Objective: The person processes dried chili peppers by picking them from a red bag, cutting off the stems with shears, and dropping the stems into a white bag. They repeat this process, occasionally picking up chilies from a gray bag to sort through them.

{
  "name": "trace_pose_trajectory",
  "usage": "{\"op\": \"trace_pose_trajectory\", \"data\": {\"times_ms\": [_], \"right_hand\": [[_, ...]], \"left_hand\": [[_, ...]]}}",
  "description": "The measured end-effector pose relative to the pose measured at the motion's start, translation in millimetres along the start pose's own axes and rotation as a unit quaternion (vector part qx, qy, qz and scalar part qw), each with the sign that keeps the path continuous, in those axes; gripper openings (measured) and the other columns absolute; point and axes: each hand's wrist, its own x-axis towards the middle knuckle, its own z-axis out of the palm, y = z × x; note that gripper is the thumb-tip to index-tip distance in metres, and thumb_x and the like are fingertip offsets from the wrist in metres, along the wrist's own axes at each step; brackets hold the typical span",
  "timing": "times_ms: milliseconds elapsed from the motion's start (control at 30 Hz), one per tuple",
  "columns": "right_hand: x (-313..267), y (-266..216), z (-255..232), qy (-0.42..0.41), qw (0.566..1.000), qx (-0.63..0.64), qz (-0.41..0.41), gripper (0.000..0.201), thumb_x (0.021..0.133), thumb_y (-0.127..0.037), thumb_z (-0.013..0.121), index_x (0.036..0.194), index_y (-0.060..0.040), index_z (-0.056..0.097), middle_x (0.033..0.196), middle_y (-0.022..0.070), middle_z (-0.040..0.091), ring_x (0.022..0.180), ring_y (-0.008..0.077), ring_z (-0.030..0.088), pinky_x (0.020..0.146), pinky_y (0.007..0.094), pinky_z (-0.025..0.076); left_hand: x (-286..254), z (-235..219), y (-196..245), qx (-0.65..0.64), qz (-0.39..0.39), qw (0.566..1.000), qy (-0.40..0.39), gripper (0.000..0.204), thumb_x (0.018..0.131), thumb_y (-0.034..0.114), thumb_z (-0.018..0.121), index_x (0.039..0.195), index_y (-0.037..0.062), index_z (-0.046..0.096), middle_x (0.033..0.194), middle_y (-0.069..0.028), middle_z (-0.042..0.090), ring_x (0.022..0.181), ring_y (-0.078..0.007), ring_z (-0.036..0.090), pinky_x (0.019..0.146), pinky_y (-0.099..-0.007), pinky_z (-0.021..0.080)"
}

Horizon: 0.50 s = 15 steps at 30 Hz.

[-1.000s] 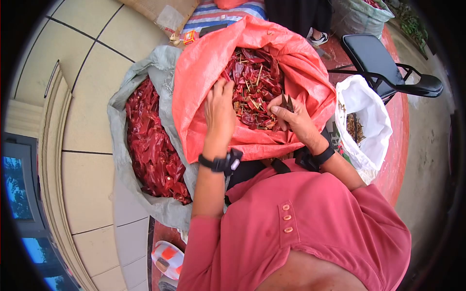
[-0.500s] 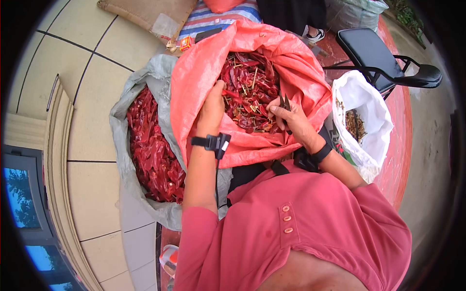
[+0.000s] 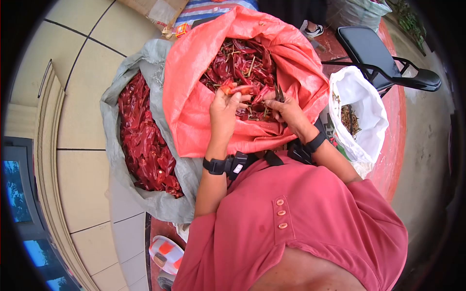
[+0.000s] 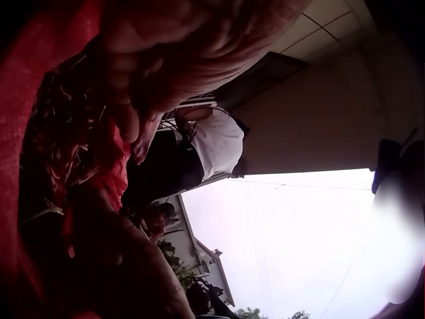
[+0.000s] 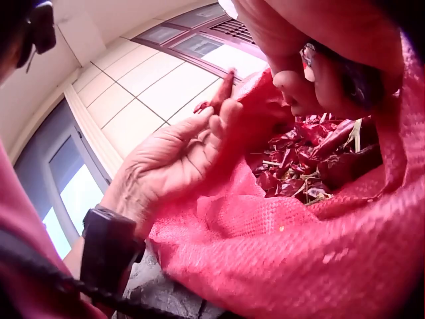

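Now we see both hands over the red sack of dried chillies. Our left hand is bent up at the wrist, and its grip pinches one chilli just above the pile. Our right hand is curled round small scissors, close beside that chilli. A grey sack sits to the left.

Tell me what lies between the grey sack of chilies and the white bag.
In the head view, the orange sack of dried chilies sits between the grey sack and white bag; both hands work over it.
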Motion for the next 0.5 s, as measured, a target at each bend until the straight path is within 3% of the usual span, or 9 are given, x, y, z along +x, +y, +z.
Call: {"op": "trace_pose_trajectory", "data": {"times_ms": [67,167,300,400,467,500], "right_hand": [[3.3,4.9,-2.2,0.008,1.000,0.009,-0.006,0.007,0.090,-0.008,0.061,0.097,-0.0078,0.062,0.070,-0.0041,0.058,0.048,0.0035,0.044,0.042,0.0193,0.030],[0.5,3.3,1.7,0.020,1.000,0.002,-0.004,0.010,0.092,-0.012,0.062,0.101,-0.0086,0.060,0.067,-0.0050,0.055,0.048,0.0037,0.042,0.042,0.0193,0.031],[1.8,6.8,2.4,0.039,0.999,-0.012,-0.023,0.018,0.091,-0.010,0.061,0.108,-0.0083,0.056,0.070,-0.0046,0.055,0.048,0.0039,0.042,0.041,0.0196,0.029],[2.2,7.0,2.2,0.026,0.997,-0.043,-0.063,0.024,0.091,-0.008,0.060,0.113,-0.0067,0.054,0.074,-0.0036,0.055,0.050,0.0042,0.043,0.043,0.0190,0.031],[5.0,9.3,1.5,0.011,0.996,-0.060,-0.071,0.027,0.090,-0.006,0.060,0.116,-0.0031,0.052,0.077,-0.0022,0.054,0.054,0.0049,0.046,0.048,0.0176,0.037],[7.3,9.5,1.8,0.011,0.991,-0.102,-0.086,0.029,0.089,-0.005,0.060,0.117,-0.0043,0.052,0.077,0.0002,0.055,0.056,0.0085,0.050,0.049,0.0205,0.040]], "left_hand": [[-10.4,6.9,13.2,-0.107,-0.011,0.994,-0.021,0.023,0.098,0.012,0.053,0.117,0.0000,0.054,0.105,-0.0142,0.066,0.086,-0.0195,0.068,0.070,-0.0267,0.055],[-21.6,7.6,25.0,-0.113,-0.031,0.992,-0.053,0.025,0.097,0.014,0.055,0.118,0.0004,0.054,0.106,-0.0154,0.066,0.082,-0.0188,0.068,0.068,-0.0266,0.055],[-33.3,7.9,33.6,-0.098,-0.009,0.995,-0.028,0.021,0.098,0.015,0.054,0.115,0.0028,0.054,0.100,-0.0105,0.067,0.075,-0.0140,0.067,0.064,-0.0230,0.053],[-52.6,-3.6,72.3,0.027,0.130,0.985,0.113,0.016,0.095,0.011,0.059,0.108,0.0039,0.054,0.091,-0.0092,0.066,0.068,-0.0117,0.064,0.063,-0.0242,0.053],[-54.2,-29.7,108.7,0.121,0.212,0.942,0.229,0.016,0.094,0.011,0.061,0.105,0.0034,0.054,0.084,-0.0080,0.065,0.063,-0.0101,0.062,0.059,-0.0243,0.052],[-53.2,-42.7,128.0,0.200,0.200,0.912,0.297,0.015,0.094,0.013,0.060,0.104,0.0024,0.054,0.083,-0.0076,0.065,0.062,-0.0096,0.062,0.057,-0.0237,0.050]]}}
